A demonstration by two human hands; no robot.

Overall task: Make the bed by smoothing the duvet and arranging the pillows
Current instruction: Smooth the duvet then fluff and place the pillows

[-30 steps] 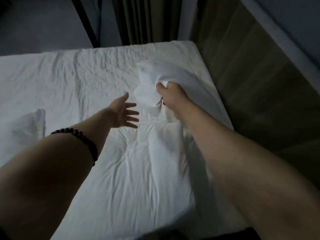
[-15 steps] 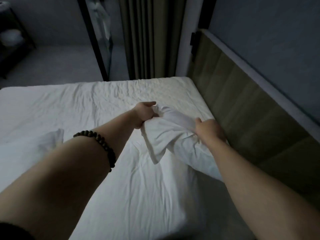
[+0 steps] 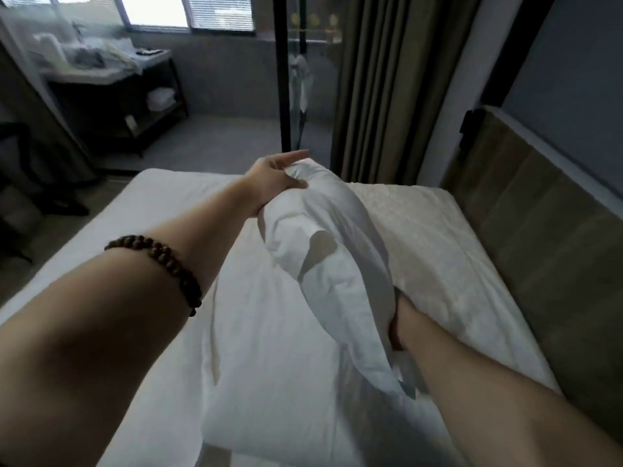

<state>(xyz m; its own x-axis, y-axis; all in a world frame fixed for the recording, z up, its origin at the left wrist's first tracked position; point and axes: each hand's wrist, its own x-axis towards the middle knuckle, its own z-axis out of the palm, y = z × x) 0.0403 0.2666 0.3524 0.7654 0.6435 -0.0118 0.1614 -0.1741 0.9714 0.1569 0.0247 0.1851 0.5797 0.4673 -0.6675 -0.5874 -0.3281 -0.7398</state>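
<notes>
Head view, making the bed. 1 white pillow (image 3: 350,281) is held clear above the bed (image 3: 175,210), over its half nearest the headboard (image 3: 546,264), and runs slantwise from a high far end to a low near end. The open flap of its case hangs on the side facing the camera.

- Left hand (image 3: 274,182): grips the pillow's far, upper end. The thumb is pressed across the bunched fabric and the forefinger lies straight along the top. A dark beaded bracelet (image 3: 161,261) circles the forearm.
- Right hand (image 3: 399,315): closed on the pillow's near, lower end. It is largely hidden by the fabric, and only the curled edge of the hand and the wrist show.
- Bed: the white sheet is creased. The strip along the headboard looks off-white and quilted.
- Below the held pillow, on the near part of the bed, lies a second plump white shape (image 3: 263,372). Whether it is a pillow or folded bedding cannot be told.

Beyond the far edge of the bed stand an olive curtain (image 3: 374,82) and a black-framed glass panel (image 3: 282,79). Farther off, past the far left corner of the bed, a dark shelf unit (image 3: 114,106) carries blurred objects under a bright window (image 3: 158,10).
</notes>
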